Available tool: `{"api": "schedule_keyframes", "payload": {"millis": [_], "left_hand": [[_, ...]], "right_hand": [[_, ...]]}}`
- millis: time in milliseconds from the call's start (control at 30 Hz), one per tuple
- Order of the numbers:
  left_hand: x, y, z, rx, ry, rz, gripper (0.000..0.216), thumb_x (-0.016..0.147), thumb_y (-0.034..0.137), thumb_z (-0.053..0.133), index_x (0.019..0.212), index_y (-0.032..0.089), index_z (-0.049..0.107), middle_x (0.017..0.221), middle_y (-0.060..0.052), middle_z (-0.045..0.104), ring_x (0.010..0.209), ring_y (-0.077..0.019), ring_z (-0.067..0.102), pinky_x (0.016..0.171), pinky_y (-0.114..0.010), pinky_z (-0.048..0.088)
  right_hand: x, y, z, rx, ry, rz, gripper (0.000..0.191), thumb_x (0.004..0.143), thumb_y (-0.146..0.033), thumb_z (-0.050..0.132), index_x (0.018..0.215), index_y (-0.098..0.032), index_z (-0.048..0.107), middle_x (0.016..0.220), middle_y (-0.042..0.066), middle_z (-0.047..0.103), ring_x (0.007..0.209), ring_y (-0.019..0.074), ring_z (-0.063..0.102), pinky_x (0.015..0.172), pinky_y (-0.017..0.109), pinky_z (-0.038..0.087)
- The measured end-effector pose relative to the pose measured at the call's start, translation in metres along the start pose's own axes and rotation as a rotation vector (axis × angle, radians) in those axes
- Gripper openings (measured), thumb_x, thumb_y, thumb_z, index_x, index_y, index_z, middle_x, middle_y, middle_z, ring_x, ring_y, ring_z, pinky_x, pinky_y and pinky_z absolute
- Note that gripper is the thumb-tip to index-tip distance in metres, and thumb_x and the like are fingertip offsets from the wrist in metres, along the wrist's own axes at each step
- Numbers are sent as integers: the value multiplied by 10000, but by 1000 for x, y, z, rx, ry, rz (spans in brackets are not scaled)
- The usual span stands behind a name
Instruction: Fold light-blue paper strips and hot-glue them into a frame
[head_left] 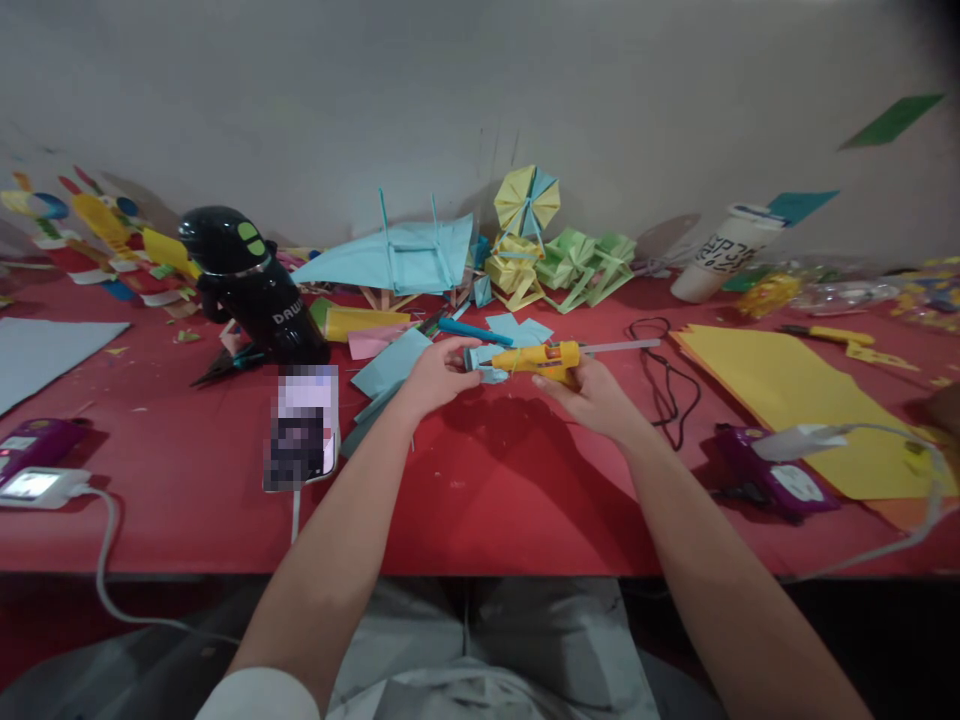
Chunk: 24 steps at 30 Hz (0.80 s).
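My right hand is wrapped round a yellow hot glue gun, with a pale glue stick poking out of its rear. The gun's nozzle points left, toward my left hand. Between the fingers of that hand is a small folded light blue paper piece, close to the nozzle; whether they touch I cannot tell. Blue paper sheets lie just left of my left hand. Behind the glue gun rests a teal pen-like stick.
Folded paper models and a blue paper structure stand by the wall. A black bottle and a phone are on the left. To the right are a black cord, yellow paper, a purple power strip and a white cup.
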<state>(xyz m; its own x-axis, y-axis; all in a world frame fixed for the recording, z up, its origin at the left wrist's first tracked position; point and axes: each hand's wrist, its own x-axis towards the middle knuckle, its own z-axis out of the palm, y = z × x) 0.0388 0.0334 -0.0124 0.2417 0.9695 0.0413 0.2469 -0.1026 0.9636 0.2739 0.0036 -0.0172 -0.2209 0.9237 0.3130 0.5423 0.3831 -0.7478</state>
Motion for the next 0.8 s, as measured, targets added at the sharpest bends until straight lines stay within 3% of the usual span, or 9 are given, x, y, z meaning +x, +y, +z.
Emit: {"api": "schedule_keyframes", "payload": {"millis": [200,400,600,800], "left_hand": [[0,0,1,-19,-11,-3,490,687,117,734,1171,117,658,721,2,637,651,-113,582,632,-238,436],[1,-4,0,-14,4,9,500,684,153,755,1174,130,657,743,-6,651,663,-121,592,649,-251,451],[3,-5,-2,14,36,2,483,696,169,751,1169,130,660,735,-11,646,681,-133,601,676,-266,471],[4,-9,-3,1,56,1,494,684,172,745,1170,145,661,716,-6,628,663,-129,589,641,-255,457]], "right_hand": [[-1,-1,0,-8,-15,2,300,869,-440,598,1016,-180,620,1018,118,701,906,266,659,834,412,536],[-3,7,-1,-64,17,24,345,847,-499,620,992,-187,608,864,84,686,736,235,623,686,380,525],[-4,11,-2,-55,32,68,311,836,-464,626,970,-184,632,870,95,709,756,247,648,707,392,531],[-5,28,-31,-93,125,196,392,781,-489,675,985,-154,664,944,128,733,838,278,683,754,413,551]]}}
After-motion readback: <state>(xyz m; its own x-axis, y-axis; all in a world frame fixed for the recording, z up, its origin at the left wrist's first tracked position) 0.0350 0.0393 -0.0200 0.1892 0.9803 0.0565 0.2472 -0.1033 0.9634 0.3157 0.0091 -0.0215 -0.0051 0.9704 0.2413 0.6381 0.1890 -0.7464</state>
